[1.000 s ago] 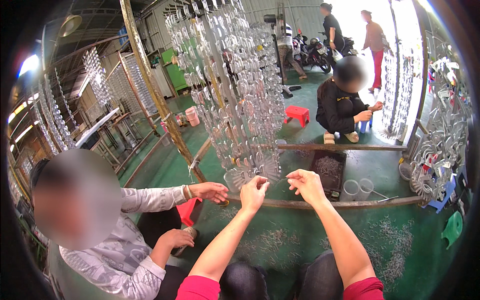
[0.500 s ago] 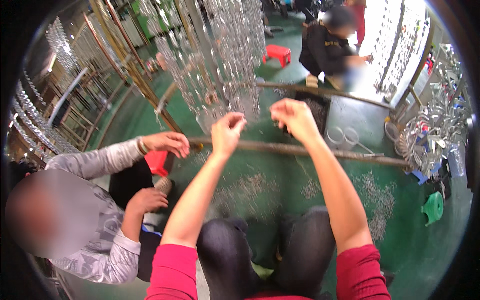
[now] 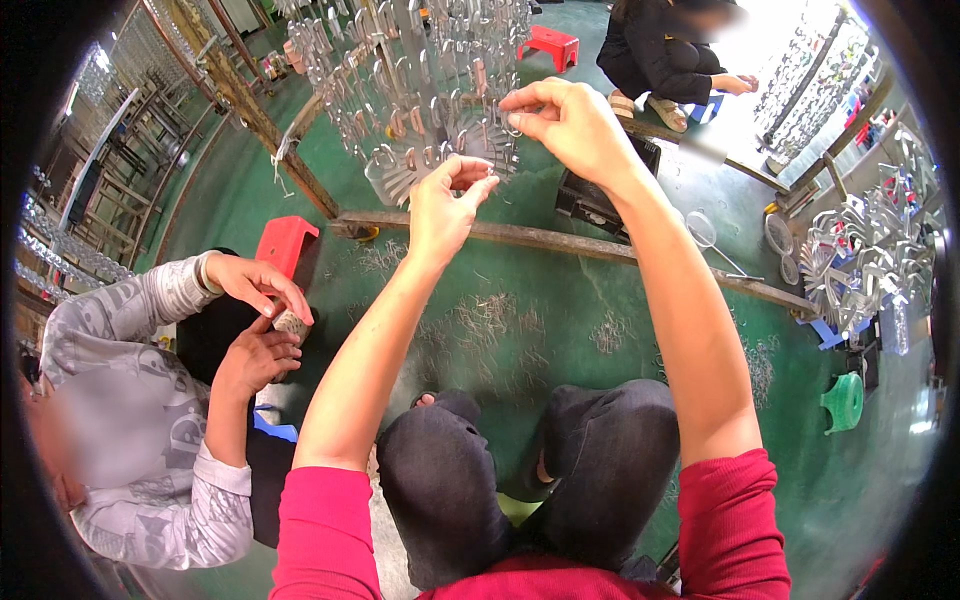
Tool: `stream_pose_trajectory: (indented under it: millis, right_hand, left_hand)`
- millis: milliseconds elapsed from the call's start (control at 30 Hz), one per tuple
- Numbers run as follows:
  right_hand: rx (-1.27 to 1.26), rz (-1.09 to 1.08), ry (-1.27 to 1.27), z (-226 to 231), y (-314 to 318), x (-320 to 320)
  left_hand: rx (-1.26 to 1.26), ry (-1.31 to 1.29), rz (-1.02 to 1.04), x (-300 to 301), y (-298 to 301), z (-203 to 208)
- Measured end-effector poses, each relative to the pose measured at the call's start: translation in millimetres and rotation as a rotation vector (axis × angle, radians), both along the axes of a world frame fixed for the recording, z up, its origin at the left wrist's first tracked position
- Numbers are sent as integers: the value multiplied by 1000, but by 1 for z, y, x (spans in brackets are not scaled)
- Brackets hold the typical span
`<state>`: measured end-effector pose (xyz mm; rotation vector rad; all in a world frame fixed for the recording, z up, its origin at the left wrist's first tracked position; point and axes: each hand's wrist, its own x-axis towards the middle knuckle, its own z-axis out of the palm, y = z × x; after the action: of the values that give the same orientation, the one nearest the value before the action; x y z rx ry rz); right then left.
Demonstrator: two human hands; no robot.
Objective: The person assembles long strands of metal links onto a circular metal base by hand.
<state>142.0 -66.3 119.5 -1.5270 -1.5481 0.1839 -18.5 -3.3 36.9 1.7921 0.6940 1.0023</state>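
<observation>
Strands of shiny curved pieces (image 3: 415, 120) near left hand (image 3: 443, 211), right hand (image 3: 578, 126).

The top edge crops the hanging metal pieces (image 3: 478, 77).

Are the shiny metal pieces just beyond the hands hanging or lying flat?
Hanging: the shiny metal pieces run in long strings, one below another.

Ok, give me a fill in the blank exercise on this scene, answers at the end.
The camera wearer's left hand appears lower in the picture than their ____ hand.
The wearer's sleeves are coloured ____.
Thin metal pieces lie scattered on the ____.
The stool at far right is coloured ____.

Missing words: right; red; floor; green.
</observation>
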Motion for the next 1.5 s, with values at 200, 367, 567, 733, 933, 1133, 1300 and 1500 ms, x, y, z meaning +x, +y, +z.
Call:
stream_pose_trajectory:
  millis: [200,367,567,733,933,1133,1300,1500]
  right_hand:
    - [-131,-81,-254,-2,3,-4]
    - [-144,-1,-236,-23,13,-8]
    - [-107,-6,-136,-41,9,11]
    - [-232,-16,-4,-57,-1,20]
    - [-206,-37,-1,-56,0,15]
    - [-33,-6,52,-54,3,3]
    - [30,-13,6,-46,-1,-5]
    - [35,-51,-27,-44,-6,-9]
  left_hand:
    - [37,0,40,-2,3,-1]
    - [34,-56,8,-3,13,-11]
    - [-38,-68,-17,-3,14,-14]
    - [-73,-107,1,-3,17,-19]
    - [-123,-139,-8,4,14,-18]
    - [-137,-142,-15,3,13,-17]
    - [-125,-159,-49,6,10,-21]
    - [-96,-112,-65,7,0,-17]
